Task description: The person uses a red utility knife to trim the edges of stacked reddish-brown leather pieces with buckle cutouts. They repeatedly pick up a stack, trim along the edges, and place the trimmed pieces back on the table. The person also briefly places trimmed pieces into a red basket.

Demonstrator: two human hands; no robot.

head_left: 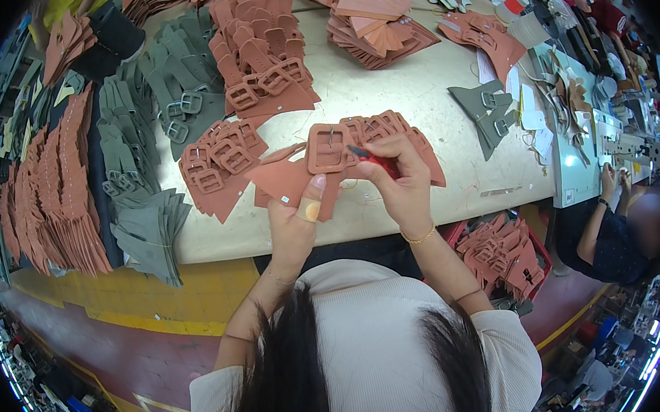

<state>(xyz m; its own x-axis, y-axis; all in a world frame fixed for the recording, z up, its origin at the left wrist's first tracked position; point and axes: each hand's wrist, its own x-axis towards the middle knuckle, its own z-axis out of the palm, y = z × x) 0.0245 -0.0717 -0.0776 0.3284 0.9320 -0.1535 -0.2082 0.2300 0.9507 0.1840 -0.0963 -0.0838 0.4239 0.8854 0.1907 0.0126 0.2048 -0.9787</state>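
One rust piece point(284, 180) is held above the table point(383, 95) near its front edge, long axis roughly sideways: a panel corner points left, the upright buckle point(313, 151) sits right. The left hand point(294, 221) pinches it under the buckle; the right hand point(403, 184) grips one red-and-black tool point(379, 162), tip beside the frame. The tabletop is pale, the workshop crowded. One green piece point(473, 115) with two buckles lies right; one red crate point(544, 256) stands below.

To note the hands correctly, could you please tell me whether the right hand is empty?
No, the right hand grips a red-and-black tool beside the square buckle.
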